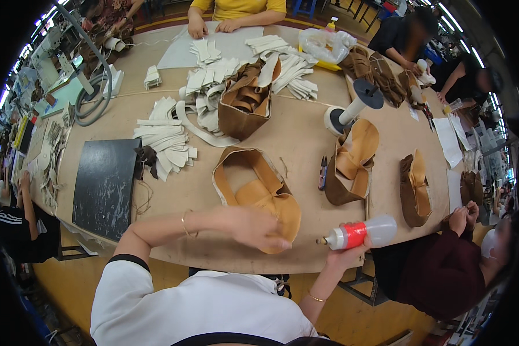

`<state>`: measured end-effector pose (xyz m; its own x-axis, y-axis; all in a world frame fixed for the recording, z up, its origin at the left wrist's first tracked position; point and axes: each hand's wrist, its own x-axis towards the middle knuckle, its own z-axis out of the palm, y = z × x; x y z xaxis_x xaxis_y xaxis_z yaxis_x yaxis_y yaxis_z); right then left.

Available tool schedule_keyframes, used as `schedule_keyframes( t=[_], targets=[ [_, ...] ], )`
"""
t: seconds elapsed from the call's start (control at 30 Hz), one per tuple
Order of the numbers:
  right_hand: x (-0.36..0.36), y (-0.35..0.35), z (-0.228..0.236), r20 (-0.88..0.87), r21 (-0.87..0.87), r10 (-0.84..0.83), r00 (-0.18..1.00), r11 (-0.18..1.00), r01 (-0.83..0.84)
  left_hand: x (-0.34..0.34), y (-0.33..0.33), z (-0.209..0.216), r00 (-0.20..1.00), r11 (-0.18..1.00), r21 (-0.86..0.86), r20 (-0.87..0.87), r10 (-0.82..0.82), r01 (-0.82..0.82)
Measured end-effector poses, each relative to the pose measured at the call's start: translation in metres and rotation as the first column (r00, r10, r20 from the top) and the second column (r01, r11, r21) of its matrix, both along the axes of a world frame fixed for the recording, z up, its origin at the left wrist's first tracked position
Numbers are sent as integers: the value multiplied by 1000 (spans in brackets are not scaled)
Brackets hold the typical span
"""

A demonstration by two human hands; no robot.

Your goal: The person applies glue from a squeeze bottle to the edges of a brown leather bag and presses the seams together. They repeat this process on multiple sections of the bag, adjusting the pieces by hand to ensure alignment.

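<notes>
A squeeze bottle (380, 230) with a red band and a dark-tipped nozzle lies sideways in my right hand (349, 254). Its nozzle points left, toward a brown leather bag body (242, 161) at the table's front. That piece is open-topped, with a tan inner face and a flap (288, 216) folded toward me. My left hand (256, 229) is over this flap, smeared by motion; its fingers cannot be made out clearly.
A second leather body (245, 118) stands behind, among piles of white strips (164, 135). More leather pieces (352, 164) and a spool (354, 106) are to the right. A dark board (105, 187) lies left. Co-workers sit around the table.
</notes>
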<state>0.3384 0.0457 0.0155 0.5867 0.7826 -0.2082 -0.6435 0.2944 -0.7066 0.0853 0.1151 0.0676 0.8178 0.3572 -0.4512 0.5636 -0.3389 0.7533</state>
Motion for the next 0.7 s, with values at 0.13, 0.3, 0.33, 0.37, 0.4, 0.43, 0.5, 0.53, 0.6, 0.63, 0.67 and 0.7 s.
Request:
schedule_keyframes(
  t=[0.13,0.3,0.33,0.37,0.4,0.43,0.5,0.53,0.6,0.63,0.67,0.7],
  targets=[
    [22,-12,1,17,-31,-113,993,993,114,-12,55,9,996,803,595,89,-15,-41],
    [40,-24,-6,17,-21,-105,994,994,105,-7,82,-13,990,732,667,-81,-116,140],
    [41,-27,-8,13,-13,-108,994,994,108,-3,83,-17,984,675,720,-71,-165,165],
    [42,-29,-9,8,-22,-123,992,992,123,0,82,-20,968,634,734,-135,-214,242],
    [42,-30,-10,14,-25,-128,992,991,128,4,85,-21,972,683,693,-131,-194,230],
    [42,-31,-10,28,-30,-135,990,990,136,8,88,-20,964,744,615,-197,-176,262],
    [41,-32,-10,-6,-44,-167,986,985,167,12,91,-13,964,810,532,-222,-150,248],
    [42,-33,-10,-4,-31,-166,986,986,166,11,92,-7,974,819,533,-180,-137,213],
    [45,-35,-10,-46,-62,-193,980,980,190,11,89,8,967,843,491,-226,-121,220],
    [47,-37,-10,-60,-89,-222,973,972,217,11,88,18,971,859,472,-210,-111,200],
    [50,-39,-10,-61,-65,-213,975,976,209,13,87,29,967,879,432,-233,-108,202],
    [53,-41,-11,-57,-63,-229,972,972,225,16,85,42,960,896,391,-255,-113,210]
  ],
)
